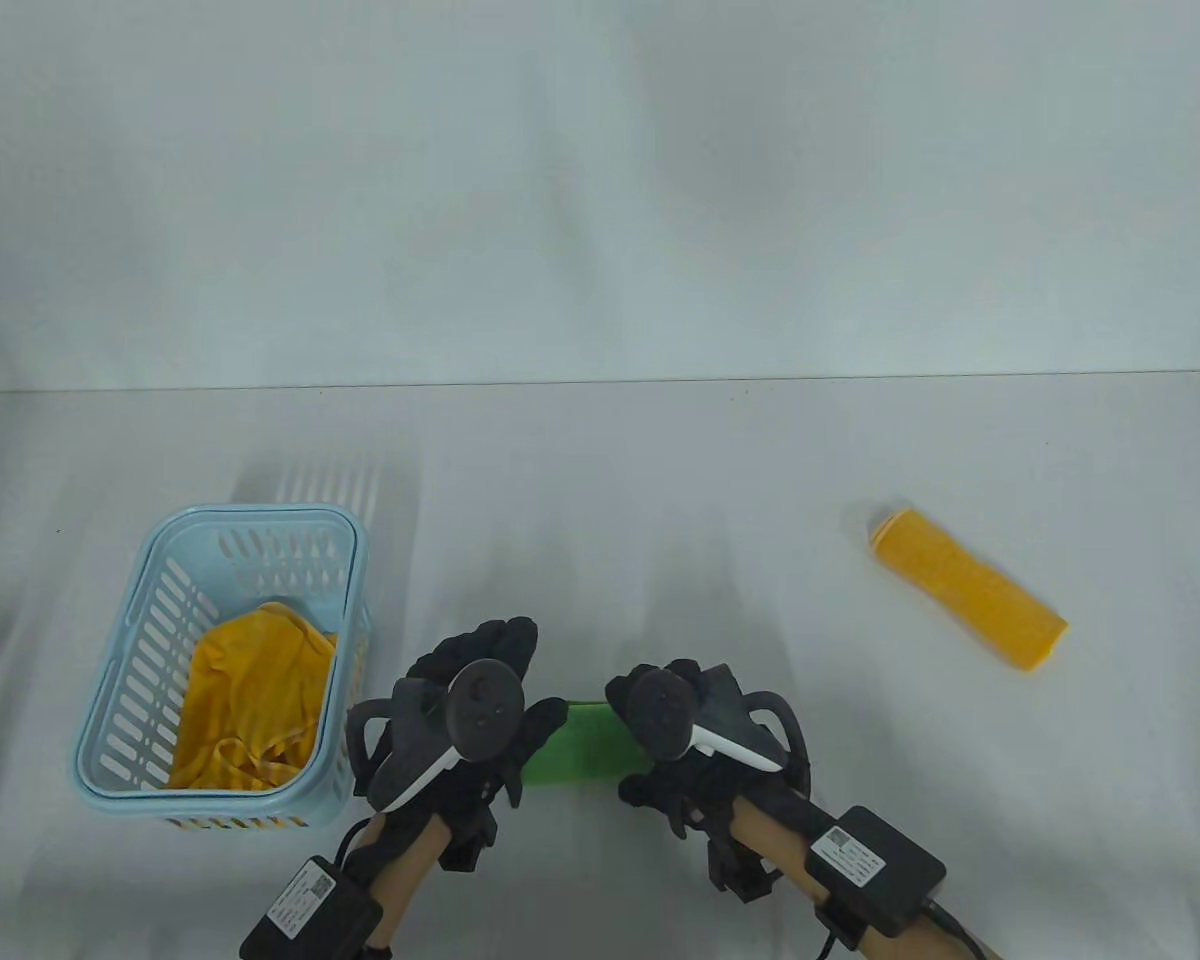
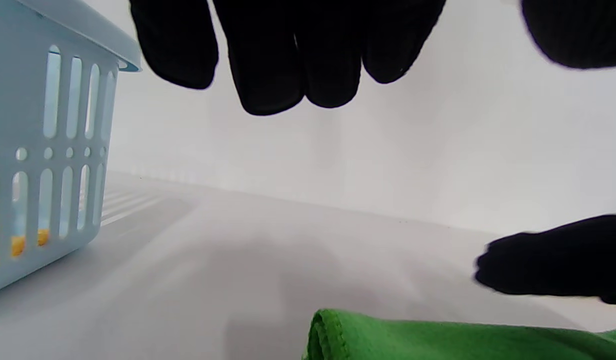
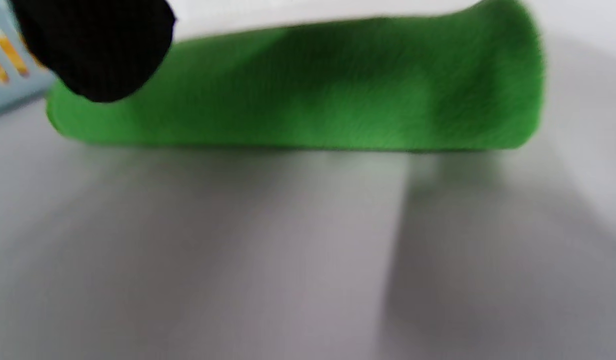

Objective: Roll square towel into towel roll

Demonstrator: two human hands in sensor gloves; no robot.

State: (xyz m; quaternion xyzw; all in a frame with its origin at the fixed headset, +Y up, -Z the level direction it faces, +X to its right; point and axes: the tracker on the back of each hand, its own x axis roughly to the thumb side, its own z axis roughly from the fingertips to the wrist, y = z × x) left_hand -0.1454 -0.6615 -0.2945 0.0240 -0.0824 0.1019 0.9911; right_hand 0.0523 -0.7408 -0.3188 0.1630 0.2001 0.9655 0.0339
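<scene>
On the table (image 1: 660, 480), near the front edge, a green towel (image 1: 582, 745) is seen rolled up between the two hands. The left hand (image 1: 470, 715) is held loose above it, holding nothing. Whether the right hand (image 1: 685, 735) grips it cannot be told.

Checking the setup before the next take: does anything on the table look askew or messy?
Only mildly: the finished yellow roll lies diagonally, and the yellow towel sits crumpled in the blue basket. Nothing looks spilled or damaged.

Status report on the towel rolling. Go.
Left hand and right hand over the green towel, grip not visible. Towel looks rolled, lying on the table. Blue basket to the left, yellow roll far right; nothing in the way.
</scene>
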